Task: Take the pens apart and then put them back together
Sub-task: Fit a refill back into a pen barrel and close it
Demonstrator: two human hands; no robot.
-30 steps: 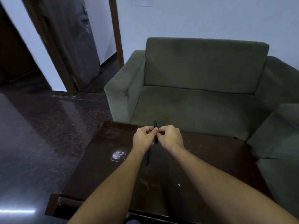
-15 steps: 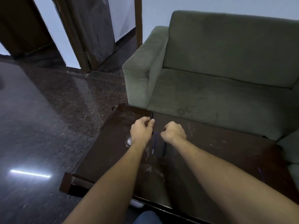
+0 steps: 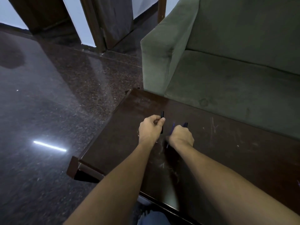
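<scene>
My left hand (image 3: pixel 150 129) pinches a dark pen barrel (image 3: pixel 162 114) between thumb and fingers, holding it upright over the dark wooden table (image 3: pixel 227 151). Just to its right, my right hand (image 3: pixel 181 137) is curled round thin blue pen parts (image 3: pixel 172 127); a dark blue end (image 3: pixel 185 124) sticks out above the fingers and a thin tip shows below the hand. The two hands are a short way apart. Most of each pen piece is hidden inside the fists.
A green sofa (image 3: pixel 227 62) stands directly behind the table, its armrest (image 3: pixel 155 51) at the table's far left corner. Polished dark floor (image 3: pixel 48 111) lies to the left, with a wooden door frame (image 3: pixel 94 21) beyond. A small blue piece (image 3: pixel 298 182) lies at the table's right edge.
The hands were joined on one pen; they have pulled apart, each now holding its own piece. The view has tilted down and left.
</scene>
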